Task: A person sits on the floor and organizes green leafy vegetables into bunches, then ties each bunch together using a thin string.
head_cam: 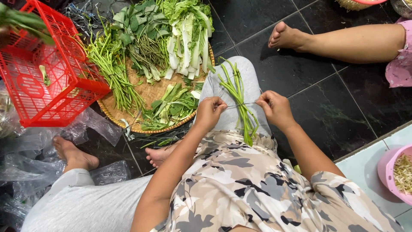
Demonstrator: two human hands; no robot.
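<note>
- Floor (326,111): dark glossy tile; person seated on it, grey-clad knee raised at centre frame.
- Woven tray (148,92) at 11 o'clock of the knee, on the floor; holds long beans (112,71), leafy greens (189,30), trimmed pieces.
- Red basket (47,77) at 9 o'clock, overlapping the tray's rim.
- Bundle of green stems (238,103) lies along the knee, between both hands.
- Left hand (210,112) pinched shut on one end of a thin strand (241,104); right hand (274,109) pinched on the other end. Strand taut across the bundle; probably a tie or a peeled fibre, too fine to tell.
- Risk: strand may snap if pulled harder; bundle sits unsupported on the sloped knee and could slide to the floor.
- Another person's bare foot (285,36) at 1 o'clock, well apart.
</note>
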